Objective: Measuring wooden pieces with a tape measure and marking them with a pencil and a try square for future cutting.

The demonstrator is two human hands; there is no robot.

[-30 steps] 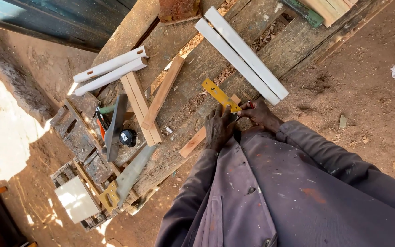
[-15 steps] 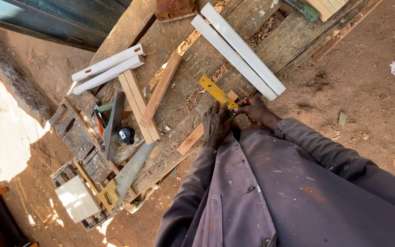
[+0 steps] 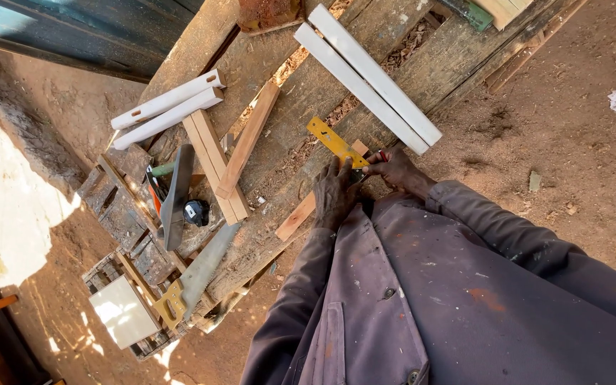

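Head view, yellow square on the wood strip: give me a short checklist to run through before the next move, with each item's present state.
1. Left hand pressing the yellow square down: ok, fingers lie flat over its near end.
2. Square lying across the wood strip: ok.
3. Square flush against the strip's edge: cannot tell, the hands cover the contact.
4. Right hand holding a red pencil at the square: ok, though the tip is hidden.
5. Strip resting flat on the workbench: ok.
6. Handsaw away from both hands: ok, it lies at the bench's left end.
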